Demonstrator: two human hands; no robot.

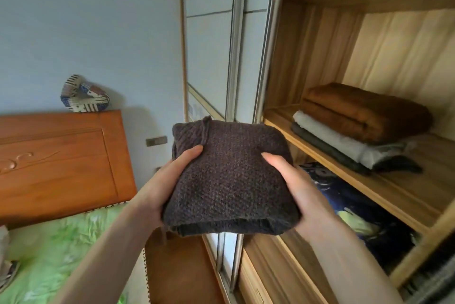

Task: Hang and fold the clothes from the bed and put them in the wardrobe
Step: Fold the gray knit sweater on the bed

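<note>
Folded dark-brown knit sweater [229,178] held level in front of the open wardrobe, left hand [170,180] and right hand [293,188] each clasping a side; best slid flat onto the shelf [384,188] beside the folded stack [357,129], keeping folds intact.

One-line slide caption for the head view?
Both hands, left hand and right hand, hold a folded dark brown knit sweater before the wooden wardrobe shelf of folded clothes.

my two bare forearms enter from six o'clock, sleeveless; left hand [170,180] and right hand [293,185] wear no rings, watch or gloves.
</note>
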